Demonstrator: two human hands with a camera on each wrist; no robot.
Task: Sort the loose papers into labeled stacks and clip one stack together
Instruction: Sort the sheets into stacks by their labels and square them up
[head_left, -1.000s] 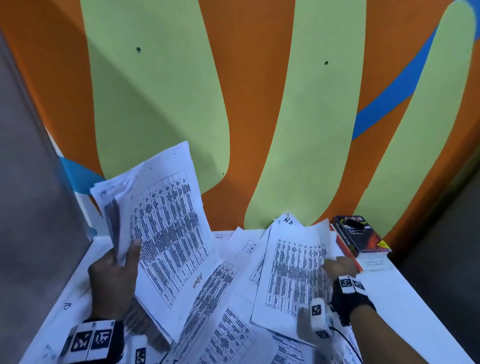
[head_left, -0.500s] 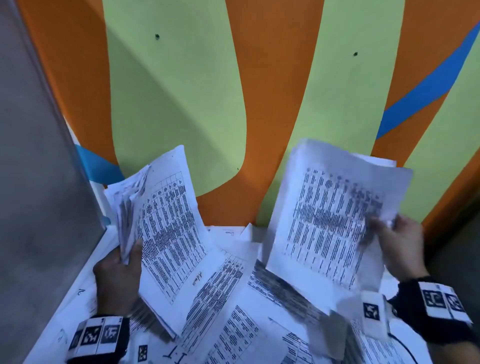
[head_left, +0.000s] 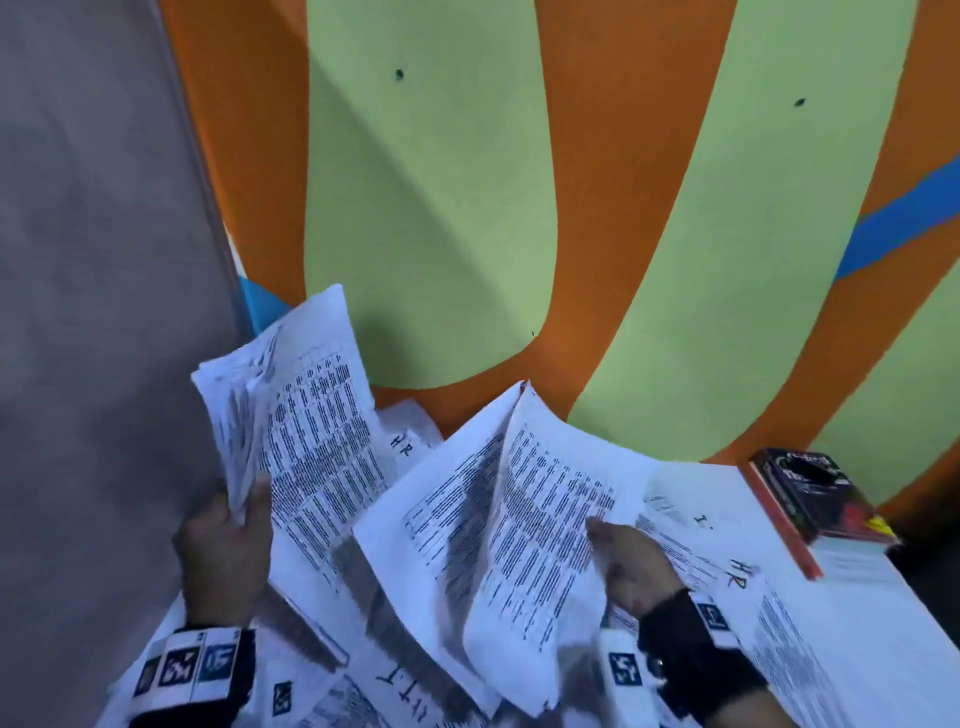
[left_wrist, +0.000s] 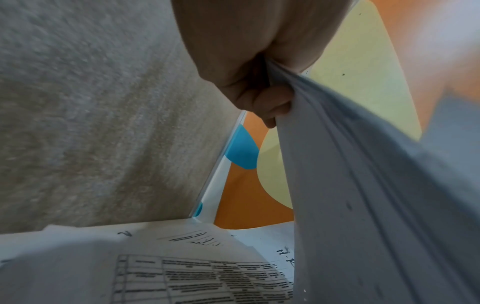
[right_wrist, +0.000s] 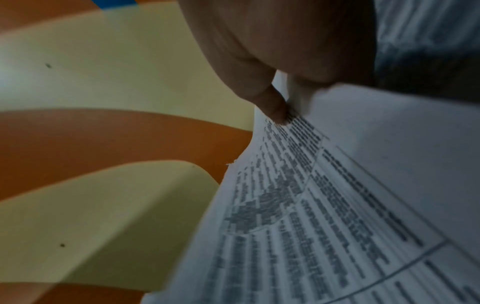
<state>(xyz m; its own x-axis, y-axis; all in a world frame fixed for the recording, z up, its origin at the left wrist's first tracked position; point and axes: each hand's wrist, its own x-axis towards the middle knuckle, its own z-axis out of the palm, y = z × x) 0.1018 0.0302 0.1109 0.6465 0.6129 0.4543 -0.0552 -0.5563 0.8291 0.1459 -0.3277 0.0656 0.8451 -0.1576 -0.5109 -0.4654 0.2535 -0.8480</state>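
Clearly sorting is only partway: the left hand (head_left: 223, 556) grips a fanned bundle of papers (head_left: 306, 431) upright at the left, the right hand (head_left: 631, 564) pinches a sheet (head_left: 540, 519) over the loose papers (head_left: 779, 644) on the table, nothing clipped.

My left hand (head_left: 223, 551) is raised at my left, fingers (left_wrist: 262, 100) and thumb curled round a sheaf of papers (head_left: 306, 441). My right hand (head_left: 631, 564), lower, pinches a printed sheet (head_left: 540, 525) under its thumb (right_wrist: 272, 107).
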